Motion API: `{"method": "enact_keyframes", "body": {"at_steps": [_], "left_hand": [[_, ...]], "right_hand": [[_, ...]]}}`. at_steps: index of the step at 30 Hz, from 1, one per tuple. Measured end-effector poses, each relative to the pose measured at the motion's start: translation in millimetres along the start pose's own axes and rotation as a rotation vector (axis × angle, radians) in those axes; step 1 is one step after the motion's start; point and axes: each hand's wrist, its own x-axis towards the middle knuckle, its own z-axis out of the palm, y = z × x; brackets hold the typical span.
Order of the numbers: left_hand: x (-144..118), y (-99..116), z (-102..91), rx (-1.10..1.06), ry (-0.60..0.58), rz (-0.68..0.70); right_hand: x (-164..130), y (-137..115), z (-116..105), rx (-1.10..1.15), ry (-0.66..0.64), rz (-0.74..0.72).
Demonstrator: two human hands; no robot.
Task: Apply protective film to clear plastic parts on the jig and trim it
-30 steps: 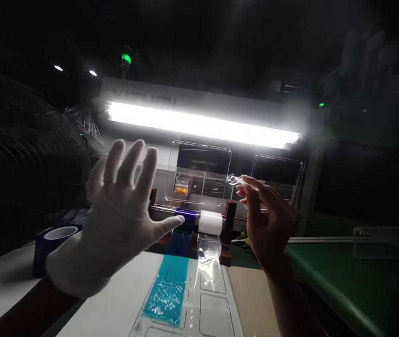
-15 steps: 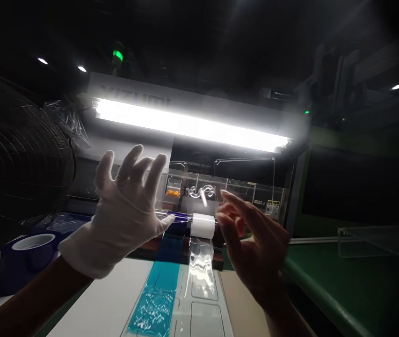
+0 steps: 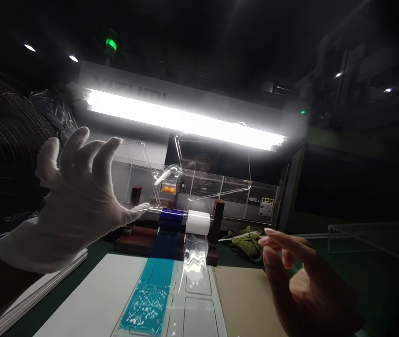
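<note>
While we hold up our gloved left hand, a clear plastic piece rests against its spread fingers and thumb, held only lightly. Just past the thumb tip sit a blue tape roll and a white tape roll on one bar. Behind them a clear box holds small orange bits. Our bare right hand hangs low, open and holding nothing, near a green bag.
</note>
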Motion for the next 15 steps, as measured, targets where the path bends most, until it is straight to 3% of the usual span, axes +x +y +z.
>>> {"method": "enact_keyframes", "body": {"at_steps": [8,12,15], "left_hand": [[-31,5,-0.9,0.008,-0.081,0.034],[-49,4,6.2,-0.034,-0.098,0.111],[-72,5,8.6,-0.097,-0.184,0.152]], "right_hand": [[-16,8,-30,-0.099,-0.157,-0.08],[-25,9,-33,-0.097,-0.144,-0.043],[-35,10,-36,-0.151,-0.173,-0.034]]}}
